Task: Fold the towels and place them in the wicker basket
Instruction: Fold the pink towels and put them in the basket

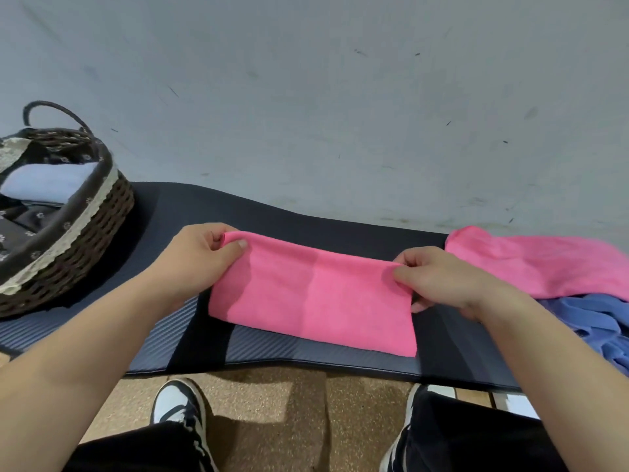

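Note:
A pink towel (pixel 313 298), folded into a rectangle, lies on the dark mat (pixel 272 352) in front of me. My left hand (pixel 200 257) pinches its far left corner between thumb and fingers. My right hand (pixel 442 281) pinches the far right corner, with that edge lifted slightly. At the left stands the dark wicker basket (pixel 85 240) with a lace-trimmed liner and a loop handle. A folded pale blue towel (pixel 47 182) rests inside it.
A second pink towel (pixel 544 264) lies loose at the right, partly over a crumpled blue towel (pixel 592 321). A grey wall rises right behind the mat. Below the mat's front edge are a cork-patterned floor and my two shoes.

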Tool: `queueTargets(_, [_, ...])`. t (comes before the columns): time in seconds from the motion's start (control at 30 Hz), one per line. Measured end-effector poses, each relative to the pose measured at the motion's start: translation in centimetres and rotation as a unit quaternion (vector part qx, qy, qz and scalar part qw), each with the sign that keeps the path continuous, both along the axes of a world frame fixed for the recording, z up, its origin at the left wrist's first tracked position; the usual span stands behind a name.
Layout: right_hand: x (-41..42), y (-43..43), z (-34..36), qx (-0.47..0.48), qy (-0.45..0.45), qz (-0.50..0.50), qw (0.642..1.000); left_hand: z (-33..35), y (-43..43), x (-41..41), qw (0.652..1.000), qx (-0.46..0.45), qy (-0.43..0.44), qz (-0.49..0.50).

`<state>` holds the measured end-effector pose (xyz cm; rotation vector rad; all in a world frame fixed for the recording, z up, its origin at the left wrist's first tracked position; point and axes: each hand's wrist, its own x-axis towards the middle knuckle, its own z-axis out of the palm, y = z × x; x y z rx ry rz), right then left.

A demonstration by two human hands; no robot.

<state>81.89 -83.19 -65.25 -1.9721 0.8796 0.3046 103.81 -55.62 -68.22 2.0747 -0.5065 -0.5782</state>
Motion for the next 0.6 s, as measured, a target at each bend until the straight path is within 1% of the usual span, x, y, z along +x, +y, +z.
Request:
queueTargets(0.13, [0.4,-0.6,-0.6,0.015,0.022,-0.025,0.999,-1.3,-2.0,0.6,0.999,0.023,-0.025,0.002])
queueTargets(0.3, [-0.1,-1.5,-1.4,-0.023,0.075,-0.032,0.996,-2.4,-3.5,0.6,0.987,0.106,-0.119,-0.03])
queueTargets(0.43, [-0.1,-1.7,-1.8,-0.041,0.054,-0.051,0.996,-2.7,-4.2,0.8,0.98,0.137,-0.144,-0.021])
queueTargets(0.6, [-0.3,-2.0,-2.8,-0.065,0.026,-0.071,0.995,-2.4,-4.3,1.4,0.979,0.139,-0.15,0.002])
